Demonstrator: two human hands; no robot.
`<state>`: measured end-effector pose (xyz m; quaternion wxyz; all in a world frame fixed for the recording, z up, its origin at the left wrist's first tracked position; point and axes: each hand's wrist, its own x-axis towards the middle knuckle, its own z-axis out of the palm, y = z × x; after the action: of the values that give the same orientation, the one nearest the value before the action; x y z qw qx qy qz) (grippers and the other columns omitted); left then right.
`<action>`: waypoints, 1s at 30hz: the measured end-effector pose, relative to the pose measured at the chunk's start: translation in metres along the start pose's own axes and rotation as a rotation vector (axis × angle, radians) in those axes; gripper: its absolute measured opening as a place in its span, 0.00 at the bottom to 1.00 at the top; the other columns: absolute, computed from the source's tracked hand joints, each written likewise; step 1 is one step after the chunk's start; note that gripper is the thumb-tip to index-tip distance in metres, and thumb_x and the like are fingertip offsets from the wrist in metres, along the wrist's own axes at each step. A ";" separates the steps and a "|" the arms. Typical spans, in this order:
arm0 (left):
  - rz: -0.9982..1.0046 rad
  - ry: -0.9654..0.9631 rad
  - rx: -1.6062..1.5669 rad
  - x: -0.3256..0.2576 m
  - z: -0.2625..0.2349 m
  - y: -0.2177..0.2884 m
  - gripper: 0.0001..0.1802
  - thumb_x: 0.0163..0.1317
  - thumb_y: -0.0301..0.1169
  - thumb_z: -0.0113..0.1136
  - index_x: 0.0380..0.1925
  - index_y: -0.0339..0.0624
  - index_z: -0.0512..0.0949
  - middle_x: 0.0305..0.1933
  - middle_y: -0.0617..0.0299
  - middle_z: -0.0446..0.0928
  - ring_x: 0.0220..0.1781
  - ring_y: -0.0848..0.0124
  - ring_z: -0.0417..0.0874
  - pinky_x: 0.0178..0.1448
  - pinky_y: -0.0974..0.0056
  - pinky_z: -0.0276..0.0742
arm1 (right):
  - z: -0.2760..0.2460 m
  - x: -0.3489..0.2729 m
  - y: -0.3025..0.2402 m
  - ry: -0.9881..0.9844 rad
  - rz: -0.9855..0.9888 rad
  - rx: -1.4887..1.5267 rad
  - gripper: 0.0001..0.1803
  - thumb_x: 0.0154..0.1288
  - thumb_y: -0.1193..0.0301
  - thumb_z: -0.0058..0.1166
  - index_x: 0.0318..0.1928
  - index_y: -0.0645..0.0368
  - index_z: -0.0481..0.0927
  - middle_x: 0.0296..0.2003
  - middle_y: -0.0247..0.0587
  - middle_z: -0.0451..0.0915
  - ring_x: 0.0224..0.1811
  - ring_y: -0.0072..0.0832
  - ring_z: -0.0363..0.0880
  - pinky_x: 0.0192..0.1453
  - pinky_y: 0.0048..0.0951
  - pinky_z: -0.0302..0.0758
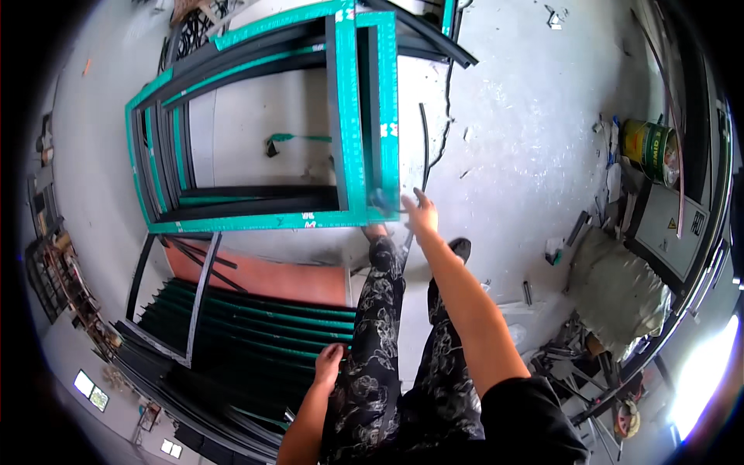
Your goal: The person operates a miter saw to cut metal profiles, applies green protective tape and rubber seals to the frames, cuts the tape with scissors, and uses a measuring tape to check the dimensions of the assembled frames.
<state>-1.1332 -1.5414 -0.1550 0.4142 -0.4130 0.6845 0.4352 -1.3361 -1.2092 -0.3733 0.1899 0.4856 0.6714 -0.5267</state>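
Observation:
My right hand (422,215) reaches out to the near right corner of a stack of rectangular frames (351,139). These are dark bars faced with green film. Its fingers are bent, with a blurred dark-bluish thing (384,201) at their tips, over the corner; what it is cannot be made out. Lower down, my left hand (330,364) hangs beside my left thigh, fingers curled in, and no object shows in it. Close to that hand lie several long green-and-black bars (256,318), side by side.
A grey metal frame (203,298) leans over the bars near a reddish panel (263,271). Black strips (425,143) lie on the grey floor (519,155). At right are a green-yellow bucket (649,151), a grey electrical box (673,226), a pale sack (620,291) and piled metal offcuts (577,360).

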 end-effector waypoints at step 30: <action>0.775 -0.510 2.029 -0.266 0.417 0.087 0.44 0.58 0.60 0.54 0.60 0.29 0.69 0.61 0.36 0.72 0.66 0.47 0.71 0.69 0.53 0.64 | -0.335 -0.530 0.389 0.320 0.379 0.565 0.32 0.60 0.40 0.49 0.54 0.50 0.81 0.53 0.48 0.80 0.57 0.49 0.76 0.62 0.41 0.72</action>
<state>-1.0429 -1.0717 -0.0026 0.5242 0.4597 0.7003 -0.1535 -0.6771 -1.1600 -0.0456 0.0352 0.7107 0.4191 -0.5639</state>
